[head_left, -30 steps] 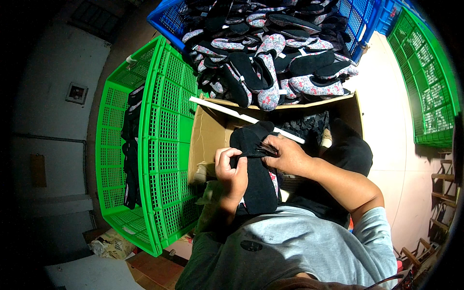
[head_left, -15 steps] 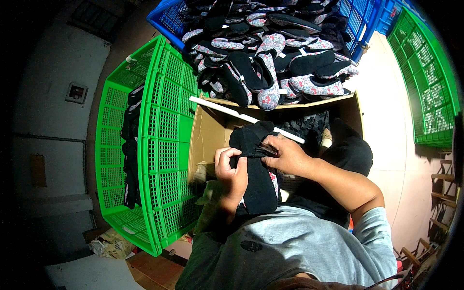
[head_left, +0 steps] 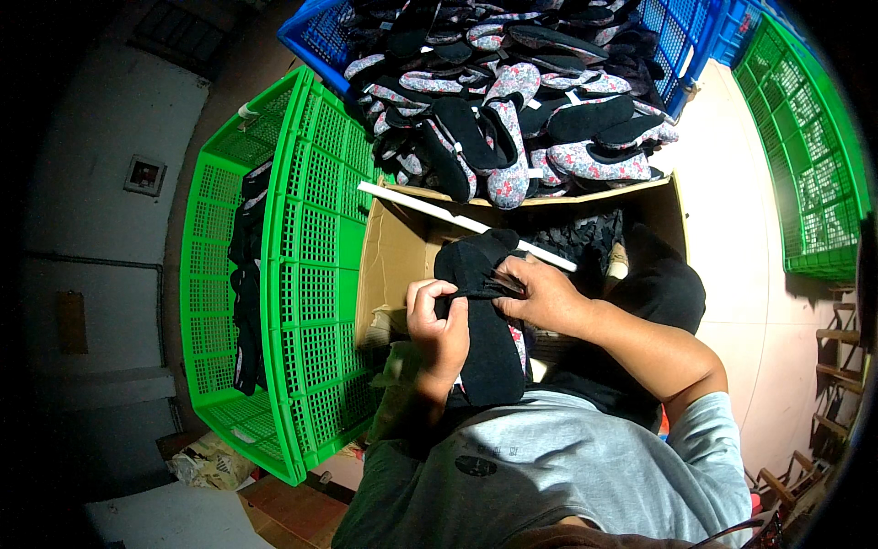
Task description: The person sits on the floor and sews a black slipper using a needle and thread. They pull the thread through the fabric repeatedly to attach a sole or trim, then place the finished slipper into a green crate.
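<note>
A black slipper [head_left: 492, 361] with a flowered fabric edge stands in front of my body, its plain dark side toward me. My left hand [head_left: 437, 328] is closed on its left side, thumb and fingers pinching the black cloth near the middle. On the opposite side my right hand [head_left: 546, 297] is closed too, pinching dark material at the slipper's edge. Whether a small tool lies between those right fingers I cannot make out. The slipper's upper part leans over an open cardboard box [head_left: 400, 242].
A white strip [head_left: 466, 225] crosses the box, which has dark scraps [head_left: 585, 236] inside. Beyond it a blue crate [head_left: 315, 41] is heaped with flowered black slippers [head_left: 508, 137]. A green crate [head_left: 315, 302] stands at left, another green crate [head_left: 805, 156] at far right.
</note>
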Demonstrator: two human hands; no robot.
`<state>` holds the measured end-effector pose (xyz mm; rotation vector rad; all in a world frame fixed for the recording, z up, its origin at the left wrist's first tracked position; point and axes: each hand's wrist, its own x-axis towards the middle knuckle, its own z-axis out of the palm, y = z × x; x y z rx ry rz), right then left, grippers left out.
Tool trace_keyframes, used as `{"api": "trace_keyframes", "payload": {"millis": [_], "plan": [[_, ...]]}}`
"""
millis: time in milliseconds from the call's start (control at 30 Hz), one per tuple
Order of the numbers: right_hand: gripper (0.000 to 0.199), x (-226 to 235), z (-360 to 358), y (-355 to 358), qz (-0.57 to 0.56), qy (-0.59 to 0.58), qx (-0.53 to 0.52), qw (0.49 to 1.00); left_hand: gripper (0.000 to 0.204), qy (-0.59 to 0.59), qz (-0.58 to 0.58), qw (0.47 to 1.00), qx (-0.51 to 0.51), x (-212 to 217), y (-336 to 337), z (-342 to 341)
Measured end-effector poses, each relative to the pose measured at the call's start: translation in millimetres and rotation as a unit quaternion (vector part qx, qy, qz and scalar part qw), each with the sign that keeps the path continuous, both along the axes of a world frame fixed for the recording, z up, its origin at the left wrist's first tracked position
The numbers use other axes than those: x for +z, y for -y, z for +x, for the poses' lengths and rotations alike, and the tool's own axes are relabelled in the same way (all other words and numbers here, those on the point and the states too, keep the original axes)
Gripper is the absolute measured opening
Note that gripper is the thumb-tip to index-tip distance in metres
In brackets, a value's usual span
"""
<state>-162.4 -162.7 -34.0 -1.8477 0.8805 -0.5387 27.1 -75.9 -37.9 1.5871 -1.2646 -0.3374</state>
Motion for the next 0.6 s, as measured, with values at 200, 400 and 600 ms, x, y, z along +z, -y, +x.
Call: {"api": "trace_keyframes", "payload": {"millis": [200, 400, 600], "plan": [[0.037, -0.5, 0.1, 0.1, -0.005, 0.003, -0.001, 1.000, 0.022, 0.001, 0.003, 1.000, 0.001, -0.7, 0.3, -0.1], [0.038, 2.5, 0.6, 0.1, -0.008, 0.001, 0.004, 1.000, 0.022, 0.001, -0.003, 1.000, -0.001, -0.6, -0.2, 0.3], [0.039, 4.1, 0.5, 0.4, -0.008, -0.003, 0.001, 1.000, 0.021, -0.008, -0.005, 1.000, 0.001, -2.1, 0.5, -0.3]]}}
